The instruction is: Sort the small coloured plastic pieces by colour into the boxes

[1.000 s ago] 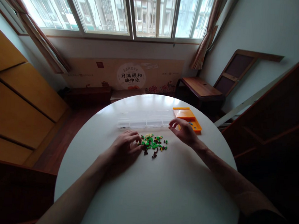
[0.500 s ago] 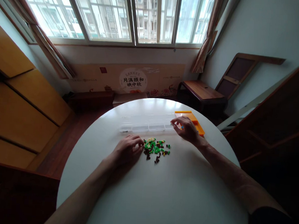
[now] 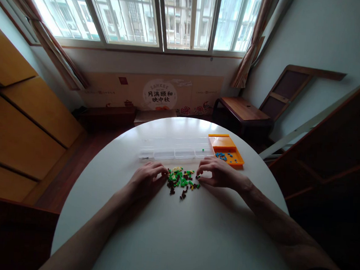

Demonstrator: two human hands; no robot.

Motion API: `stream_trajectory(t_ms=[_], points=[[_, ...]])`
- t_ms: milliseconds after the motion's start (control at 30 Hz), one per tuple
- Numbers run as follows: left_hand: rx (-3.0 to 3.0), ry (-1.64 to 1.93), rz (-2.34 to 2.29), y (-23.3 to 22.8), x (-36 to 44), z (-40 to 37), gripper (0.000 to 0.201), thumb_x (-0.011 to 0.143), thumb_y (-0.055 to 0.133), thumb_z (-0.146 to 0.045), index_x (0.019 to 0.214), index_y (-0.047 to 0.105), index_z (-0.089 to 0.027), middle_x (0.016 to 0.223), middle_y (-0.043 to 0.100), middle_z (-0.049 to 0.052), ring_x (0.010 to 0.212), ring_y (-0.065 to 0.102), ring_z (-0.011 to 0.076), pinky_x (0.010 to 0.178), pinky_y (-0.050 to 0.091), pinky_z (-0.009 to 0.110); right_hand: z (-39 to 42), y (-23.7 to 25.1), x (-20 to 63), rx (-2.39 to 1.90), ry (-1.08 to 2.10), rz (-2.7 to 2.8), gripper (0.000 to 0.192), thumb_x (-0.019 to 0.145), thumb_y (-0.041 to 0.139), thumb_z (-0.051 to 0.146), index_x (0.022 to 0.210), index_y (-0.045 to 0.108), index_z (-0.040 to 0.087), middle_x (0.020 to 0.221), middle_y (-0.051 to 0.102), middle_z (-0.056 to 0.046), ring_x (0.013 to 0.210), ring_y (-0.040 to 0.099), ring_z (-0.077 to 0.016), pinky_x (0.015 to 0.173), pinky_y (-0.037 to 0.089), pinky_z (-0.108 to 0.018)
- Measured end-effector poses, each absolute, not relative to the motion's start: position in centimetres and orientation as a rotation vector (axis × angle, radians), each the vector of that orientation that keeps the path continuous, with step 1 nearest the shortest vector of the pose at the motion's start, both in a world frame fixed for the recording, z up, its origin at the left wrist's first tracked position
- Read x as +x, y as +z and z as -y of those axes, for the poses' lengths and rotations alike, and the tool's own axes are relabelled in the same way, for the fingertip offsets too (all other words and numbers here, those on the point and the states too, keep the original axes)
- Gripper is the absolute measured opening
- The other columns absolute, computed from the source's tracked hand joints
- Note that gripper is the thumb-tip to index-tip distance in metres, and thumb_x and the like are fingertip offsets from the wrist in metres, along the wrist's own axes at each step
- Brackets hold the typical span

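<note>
A loose pile of small building bricks [image 3: 181, 178] in green, brown and yellow lies on the white round table [image 3: 173, 233]. My left hand [image 3: 148, 177] rests at the pile's left edge, fingers curled and tips together; whatever they hold is too small to make out. At the right edge, my right hand [image 3: 220, 173] has thumb and forefinger closed around a small dark brick [image 3: 198, 176]. Behind the pile stands a clear plastic box [image 3: 163, 153] with compartments, and one green brick [image 3: 202, 150] lies in its right-hand part.
An orange tray [image 3: 241, 163] holding several blue bricks adjoins the clear box on the right. Beyond the table are a wooden chair [image 3: 243, 108], a printed banner [image 3: 201, 95] under the window, and yellow cabinets [image 3: 28, 136] at left.
My right hand has come down from over the clear box to the pile's right edge. The green brick in the box and the blue bricks in the tray now show. My left hand stays by the pile.
</note>
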State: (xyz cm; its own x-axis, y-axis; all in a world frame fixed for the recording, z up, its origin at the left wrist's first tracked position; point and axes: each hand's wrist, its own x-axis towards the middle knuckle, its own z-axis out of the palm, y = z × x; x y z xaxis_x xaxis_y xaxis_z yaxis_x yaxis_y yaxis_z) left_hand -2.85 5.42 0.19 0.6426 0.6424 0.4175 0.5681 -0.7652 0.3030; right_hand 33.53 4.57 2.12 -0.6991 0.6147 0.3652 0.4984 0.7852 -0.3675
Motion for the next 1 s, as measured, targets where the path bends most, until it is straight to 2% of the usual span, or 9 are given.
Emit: stream_trajectory(t_ms=[133, 233, 333, 600, 767, 1000], points=[[2.714, 0.772, -1.004, 0.6, -2.9, -5.4, 0.015, 0.107, 0.061, -0.027, 0.104, 0.076, -0.025, 0.101, 0.079, 0.003, 0.09, 0.07, 0.0191, 0.086, 0.054, 0.032, -4.6, 1.8, 33.3, -0.81, 0.382, 2.473, 0.006, 0.098, 0.08, 0.025, 0.093, 0.08, 0.029, 0.094, 0.079, 0.001, 0.089, 0.072, -0.0184, 0.088, 0.054, -0.034], [2.7, 0.729, -0.975, 1.4, -3.2, -5.1, 0.011, 0.101, 0.067, -0.026, 0.109, 0.075, -0.025, 0.105, 0.078, 0.004, 0.095, 0.07, 0.0213, 0.089, 0.054, 0.034, -4.6, 1.8, 33.3, -0.814, 0.371, 2.458, 0.009, 0.099, 0.076, 0.022, 0.093, 0.079, 0.028, 0.095, 0.079, 0.0, 0.088, 0.072, -0.0183, 0.089, 0.055, -0.034], [2.682, 0.674, -0.99, 2.1, -3.6, -4.8, 0.015, 0.097, 0.07, -0.026, 0.112, 0.074, -0.025, 0.108, 0.075, 0.005, 0.098, 0.068, 0.0231, 0.09, 0.054, 0.035, -4.6, 1.9, 33.3, -0.825, 0.363, 2.453, 0.01, 0.099, 0.073, 0.02, 0.095, 0.078, 0.028, 0.093, 0.078, 0.0, 0.085, 0.07, -0.0183, 0.089, 0.056, -0.035], [2.676, 0.658, -1.041, 1.5, -3.4, -5.0, 0.005, 0.095, 0.066, -0.021, 0.096, 0.071, -0.023, 0.094, 0.071, 0.003, 0.083, 0.062, 0.0192, 0.078, 0.048, 0.031, -4.7, 1.3, 33.4, -0.849, 0.383, 2.428, 0.01, 0.098, 0.071, 0.016, 0.096, 0.076, 0.025, 0.092, 0.077, -0.001, 0.084, 0.069, -0.0183, 0.089, 0.053, -0.034], [2.67, 0.665, -1.055, 1.5, -3.1, -5.1, 0.005, 0.095, 0.065, -0.021, 0.094, 0.07, -0.023, 0.093, 0.071, 0.002, 0.083, 0.063, 0.0189, 0.077, 0.047, 0.03, -4.8, 1.3, 33.5, -0.9, 0.321, 2.391, 0.007, 0.098, 0.073, 0.019, 0.102, 0.074, 0.025, 0.087, 0.073, 0.0, 0.075, 0.063, -0.0164, 0.08, 0.051, -0.031], [2.695, 0.705, -1.096, 1.1, -3.3, -5.3, 0.005, 0.096, 0.065, -0.023, 0.094, 0.069, -0.023, 0.094, 0.073, 0.003, 0.082, 0.064, 0.0191, 0.077, 0.049, 0.03, -5.6, 1.2, 33.8, -1.003, 0.123, 2.143, 0.002, 0.102, 0.071, 0.024, 0.101, 0.071, 0.025, 0.089, 0.073, -0.002, 0.078, 0.064, -0.02, 0.085, 0.055, -0.037]])
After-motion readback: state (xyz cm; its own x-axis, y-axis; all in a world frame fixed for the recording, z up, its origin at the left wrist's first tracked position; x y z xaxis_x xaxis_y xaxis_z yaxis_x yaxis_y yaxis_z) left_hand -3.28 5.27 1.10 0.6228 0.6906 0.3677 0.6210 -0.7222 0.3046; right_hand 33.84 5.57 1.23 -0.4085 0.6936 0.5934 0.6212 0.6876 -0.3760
